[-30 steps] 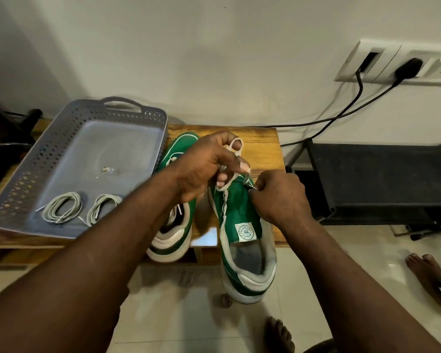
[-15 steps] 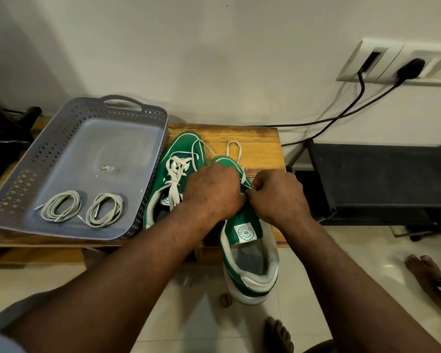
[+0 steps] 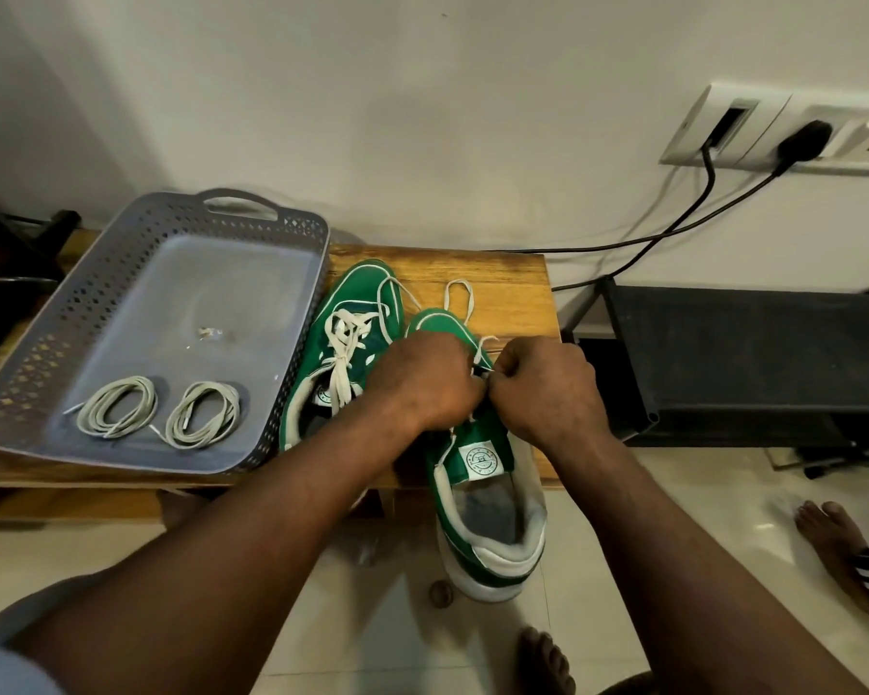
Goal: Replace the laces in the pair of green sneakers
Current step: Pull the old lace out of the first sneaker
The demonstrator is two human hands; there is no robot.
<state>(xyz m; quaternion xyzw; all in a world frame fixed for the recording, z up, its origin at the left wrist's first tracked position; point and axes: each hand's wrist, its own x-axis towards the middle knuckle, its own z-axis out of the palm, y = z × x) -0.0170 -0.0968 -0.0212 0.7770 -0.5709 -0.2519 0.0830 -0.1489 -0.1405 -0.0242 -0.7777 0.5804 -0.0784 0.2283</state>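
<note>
one lace (image 3: 460,282) loop released onto bench (image 3: 515,288)

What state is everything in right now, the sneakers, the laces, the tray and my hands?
Near sneaker, heel overhanging the bench.
Far sneaker, on the bench, laced.
Old lace, pinched by both grips, loop lying on the bench.
Left grip, fingers curled, pinching the old lace.
Right grip, fingers curled, pinching the old lace.
Spare laces, coiled, in the tray.
Black plug, in the wall socket.

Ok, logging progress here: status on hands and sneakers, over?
Left hand and right hand pinching lace on near sneaker. Far sneaker laced. Spare laces in tray. Nothing blocking.
</note>
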